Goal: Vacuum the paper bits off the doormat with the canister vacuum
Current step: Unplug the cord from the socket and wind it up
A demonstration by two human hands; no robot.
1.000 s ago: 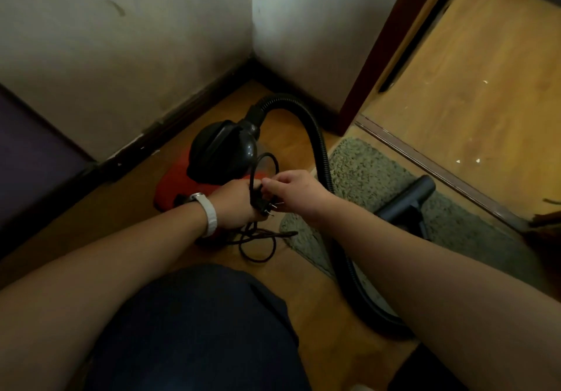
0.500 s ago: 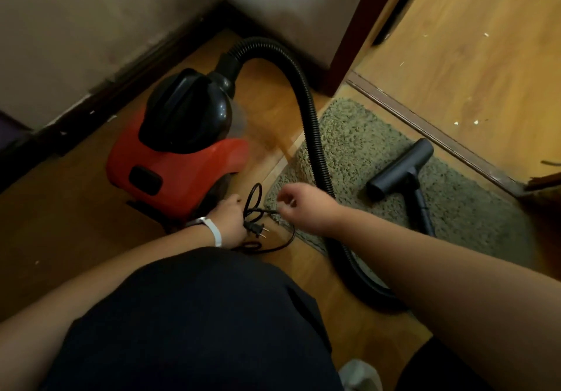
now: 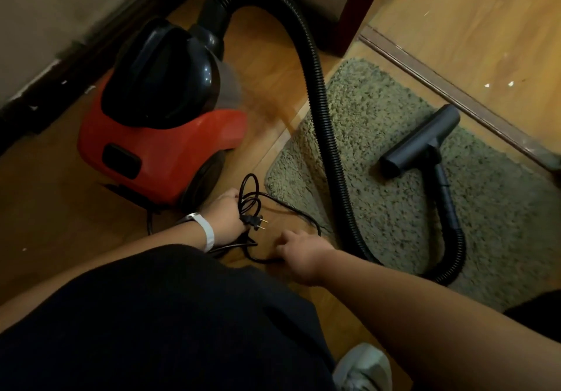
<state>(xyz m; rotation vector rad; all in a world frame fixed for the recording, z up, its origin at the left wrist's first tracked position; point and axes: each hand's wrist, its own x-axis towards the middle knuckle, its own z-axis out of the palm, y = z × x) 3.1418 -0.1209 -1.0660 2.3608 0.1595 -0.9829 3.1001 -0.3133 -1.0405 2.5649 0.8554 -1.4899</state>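
1. Wooden floor (image 3: 273,72): a bare strip runs between the canister vacuum (image 3: 158,148) and the doormat (image 3: 379,202). It is closed on the left by a dark baseboard (image 3: 60,66) and at the far end by the wall corner and the door frame (image 3: 352,11).
2. Doormat: green shag. Its far edge lies along the threshold strip (image 3: 455,99), and its near left corner is just beside the cord loops.
3. Canister vacuum: red body with a black top. It stands on the floor left of the doormat, near the baseboard and apart from the mat edge.
4. Hose (image 3: 321,123): black and ribbed. It arches up from the vacuum top, comes down across the mat's left side and curls back to the floor nozzle (image 3: 422,138). The nozzle lies on the mat near the threshold strip.
5. Power cord (image 3: 250,190): black, bunched in loops on the floor between the vacuum's wheel and the mat corner.
6. Left hand (image 3: 226,211): wears a white wristband (image 3: 206,233). Its fingers are clenched around the gathered cord, and the plug (image 3: 255,223) sticks out of the fist with its prongs pointing toward the mat.
7. Right hand (image 3: 303,254): low over the floor, just right of the plug, with the fingers curled. One cord strand runs under them, and whether they pinch it cannot be told.
8. White flecks (image 3: 487,85): on the floor beyond the threshold strip. Paper bits on the mat cannot be told apart from its speckled pile.
9. Dark-clad knee (image 3: 151,314) and pale shoe (image 3: 364,366): they fill the near floor.
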